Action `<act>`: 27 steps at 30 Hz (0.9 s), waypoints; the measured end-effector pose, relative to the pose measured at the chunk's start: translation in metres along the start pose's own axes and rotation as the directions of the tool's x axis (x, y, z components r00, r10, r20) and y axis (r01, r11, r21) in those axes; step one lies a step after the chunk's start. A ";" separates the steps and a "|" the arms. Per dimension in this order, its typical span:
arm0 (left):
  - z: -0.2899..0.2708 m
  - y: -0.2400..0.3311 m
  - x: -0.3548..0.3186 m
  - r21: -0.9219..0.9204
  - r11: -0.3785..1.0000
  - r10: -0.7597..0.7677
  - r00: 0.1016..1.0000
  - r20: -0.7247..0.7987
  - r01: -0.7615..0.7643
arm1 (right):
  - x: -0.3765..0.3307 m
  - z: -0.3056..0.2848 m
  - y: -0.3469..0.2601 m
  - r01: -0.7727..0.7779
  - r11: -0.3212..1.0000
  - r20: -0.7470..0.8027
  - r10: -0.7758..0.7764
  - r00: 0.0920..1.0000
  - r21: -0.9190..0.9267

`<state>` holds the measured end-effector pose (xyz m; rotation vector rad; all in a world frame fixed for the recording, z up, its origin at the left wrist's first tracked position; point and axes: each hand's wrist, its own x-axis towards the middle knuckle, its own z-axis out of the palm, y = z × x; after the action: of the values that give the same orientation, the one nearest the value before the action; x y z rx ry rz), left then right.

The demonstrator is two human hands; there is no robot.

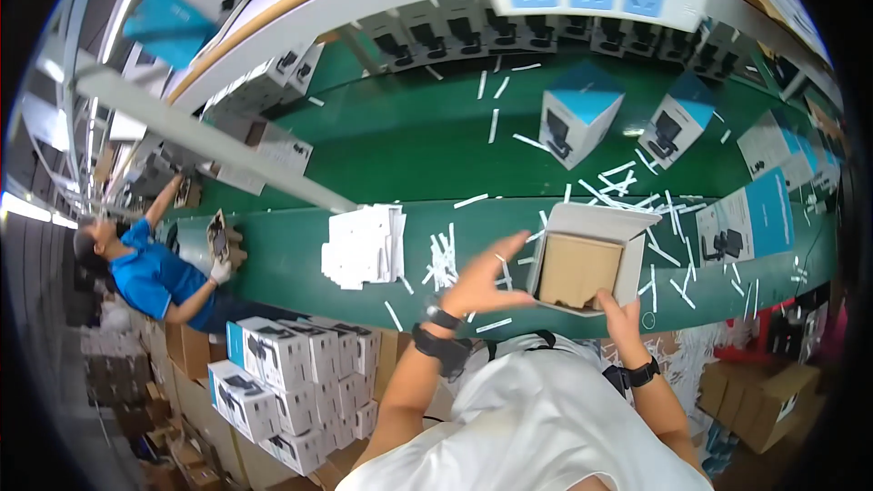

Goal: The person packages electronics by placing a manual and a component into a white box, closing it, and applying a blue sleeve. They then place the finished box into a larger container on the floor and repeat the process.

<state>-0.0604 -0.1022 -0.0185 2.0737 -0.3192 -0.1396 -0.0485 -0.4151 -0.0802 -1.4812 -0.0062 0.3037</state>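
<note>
Open white box (629,275), brown cardboard insert (579,264) inside: between the hands, near the green bench's (282,250) front edge. Right hand (624,318): partly curled at box's near right corner, grip unclear. Left hand (485,282): spread wide, empty, just beside. Farther left: loose strips (443,261), white stack (364,247). Beyond: blue-topped carton (580,118), gap, second carton (673,127).

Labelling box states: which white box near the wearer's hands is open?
The white box at the right hand, lid raised, brown cardboard inside; the two blue-topped boxes beyond look closed.
</note>
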 end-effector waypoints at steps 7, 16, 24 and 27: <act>-0.103 -0.144 -0.124 0.518 0.248 -0.532 0.561 -0.634 0.819 | 0.040 0.056 -0.001 0.062 0.993 0.035 -0.059 0.998 -0.096; -0.107 -0.185 -0.172 0.336 0.775 -0.276 0.766 -0.581 0.535 | 0.032 0.055 0.000 0.004 0.999 0.049 -0.003 0.999 -0.036; -0.155 -0.189 -0.188 0.301 0.838 -0.329 0.861 -0.388 0.456 | 0.031 0.061 -0.001 0.011 1.000 0.061 -0.011 0.998 -0.004; -0.153 -0.100 -0.147 0.484 0.721 -0.084 0.756 -0.649 0.496 | 0.033 0.057 0.011 0.054 0.996 0.042 -0.051 0.998 -0.076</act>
<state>-0.1491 0.1143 -0.0337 2.6999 0.4522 0.4946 -0.0300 -0.3524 -0.0915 -1.5485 -0.0895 0.2926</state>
